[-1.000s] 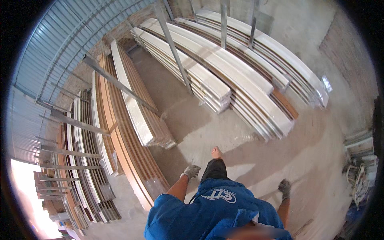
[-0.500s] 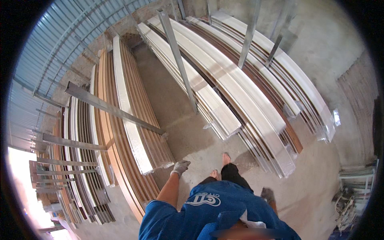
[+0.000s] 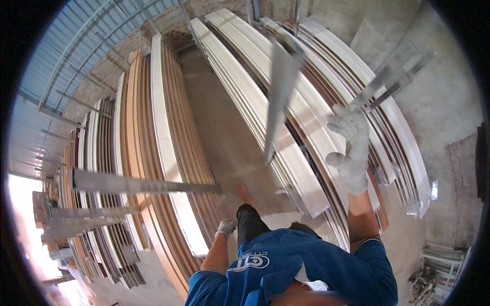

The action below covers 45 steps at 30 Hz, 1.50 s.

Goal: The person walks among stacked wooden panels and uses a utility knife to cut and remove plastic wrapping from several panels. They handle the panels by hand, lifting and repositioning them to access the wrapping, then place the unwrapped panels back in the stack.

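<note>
My right hand [image 3: 351,145], in a grey-white work glove, is raised with fingers and thumb apart. It appears in front of the long white panels [image 3: 309,111] stacked at the right, and I see nothing in it. Whether it touches them I cannot tell. Lower down, my left hand [image 3: 225,227], gloved too, hangs loosely beside the near end of a stack of brown ribbed boards [image 3: 186,137]; nothing shows in its grasp. A metal post [image 3: 282,97], smeared by motion, stands among the white stacks.
An aisle of concrete floor [image 3: 214,117] runs between the stacks. Another metal post [image 3: 148,183] juts over the left boards. More wrapped boards [image 3: 97,153] lie at the far left, and several frames and scraps [image 3: 439,270] sit at the lower right.
My right hand has come up from beside my body to in front of the white stacks. My body has stepped forward along the aisle; my left hand is slightly lower in view.
</note>
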### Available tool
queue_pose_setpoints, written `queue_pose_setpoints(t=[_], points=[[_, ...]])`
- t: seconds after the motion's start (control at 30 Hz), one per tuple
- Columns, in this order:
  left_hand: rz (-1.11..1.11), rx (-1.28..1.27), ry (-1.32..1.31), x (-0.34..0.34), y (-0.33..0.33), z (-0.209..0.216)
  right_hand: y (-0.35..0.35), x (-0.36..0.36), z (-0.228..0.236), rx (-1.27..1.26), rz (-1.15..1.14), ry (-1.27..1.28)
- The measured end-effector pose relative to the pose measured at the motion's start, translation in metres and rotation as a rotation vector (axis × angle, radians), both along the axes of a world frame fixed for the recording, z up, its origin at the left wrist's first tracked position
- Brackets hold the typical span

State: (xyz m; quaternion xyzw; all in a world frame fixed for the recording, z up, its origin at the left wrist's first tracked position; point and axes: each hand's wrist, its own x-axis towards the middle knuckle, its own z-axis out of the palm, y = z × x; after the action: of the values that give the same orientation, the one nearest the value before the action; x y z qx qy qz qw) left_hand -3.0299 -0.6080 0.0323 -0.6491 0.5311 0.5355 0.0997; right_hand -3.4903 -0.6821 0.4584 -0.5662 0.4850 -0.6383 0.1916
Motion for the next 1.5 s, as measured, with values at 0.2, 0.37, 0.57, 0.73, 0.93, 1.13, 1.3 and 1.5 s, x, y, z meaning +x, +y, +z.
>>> queue_pose_setpoints(t=[0.2, 0.37, 0.57, 0.73, 0.93, 1.13, 1.3, 1.5], points=[[0.112, -0.206, 0.115, 0.003, -0.198, 0.015, -0.115, 0.067, 0.017, 0.152, -0.141, -0.027], [0.568, -0.091, 0.427, -0.036, -0.324, 0.055, -0.136, 0.062, -0.002, 0.297, 0.052, -0.141], [0.423, 0.022, 0.337, -0.047, -0.407, 0.056, -0.16, 0.037, -0.006, 0.326, 0.438, -0.092], [0.325, 0.201, 0.158, -0.027, -0.459, 0.047, -0.151, 0.043, -0.004, 0.294, 0.284, -0.287], [0.277, 0.399, 0.155, 0.024, -0.567, -0.012, -0.114, 0.052, 0.031, 0.067, -0.128, -0.352], [-0.188, 0.141, 0.074, 0.044, -0.779, -0.037, -0.105, 0.099, 0.043, -0.175, -0.674, -0.381], [0.407, 0.068, 0.381, -0.027, -0.93, 0.032, -0.114, 0.121, 0.035, -0.187, -1.391, -0.192], [0.316, 0.057, 0.503, -0.097, -0.976, 0.025, -0.152, 0.128, 0.042, -0.19, -1.817, -0.096]])
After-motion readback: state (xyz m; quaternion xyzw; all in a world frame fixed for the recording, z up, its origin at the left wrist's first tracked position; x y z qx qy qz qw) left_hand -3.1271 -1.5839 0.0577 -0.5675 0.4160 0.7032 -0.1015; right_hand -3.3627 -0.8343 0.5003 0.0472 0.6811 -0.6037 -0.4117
